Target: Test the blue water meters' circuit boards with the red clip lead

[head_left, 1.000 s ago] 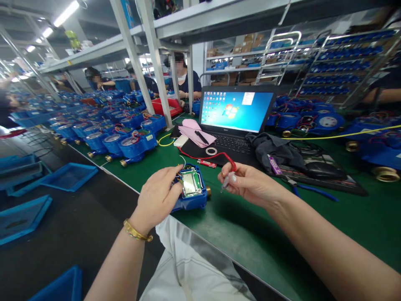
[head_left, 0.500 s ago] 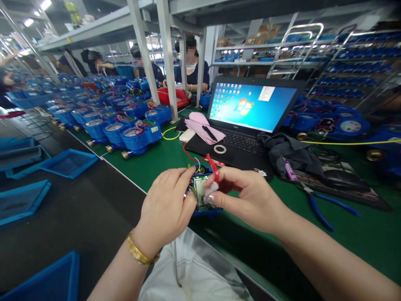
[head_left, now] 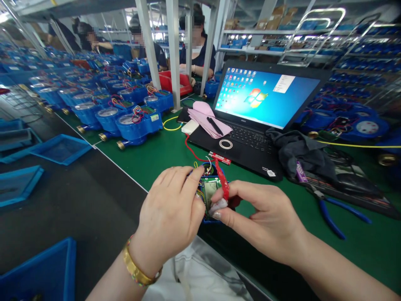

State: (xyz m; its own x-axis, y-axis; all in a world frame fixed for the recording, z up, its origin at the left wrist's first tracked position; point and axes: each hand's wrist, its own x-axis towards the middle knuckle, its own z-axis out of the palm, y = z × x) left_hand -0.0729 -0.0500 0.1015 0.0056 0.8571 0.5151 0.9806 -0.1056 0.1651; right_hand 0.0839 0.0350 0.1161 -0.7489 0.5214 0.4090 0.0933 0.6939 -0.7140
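A blue water meter (head_left: 213, 220) with an open top lies in front of me near the table edge, largely covered by my hands. Inside it sits a green circuit board (head_left: 208, 188) with a pale display and thin coloured wires. My left hand (head_left: 172, 205) is closed round the meter's left side, thumb and forefinger at the board. Between thumb and fingertips, my right hand (head_left: 266, 217) pinches a cable end (head_left: 223, 186), wrapped in red with a whitish tip, over the board. Whether the tip touches the board is hidden by my fingers.
An open laptop (head_left: 244, 133) carries a pink cloth (head_left: 209, 121) and a black pen. Blue-handled pliers (head_left: 332, 213), a dark cloth (head_left: 303, 150) and a mouse lie at right. Several blue meters (head_left: 134, 125) stand at left. Co-workers sit beyond the metal posts.
The camera view has shifted, so the laptop, meters and hands appear displaced. My left hand stays on the meter; my right hand still pinches the red cable end over the board.
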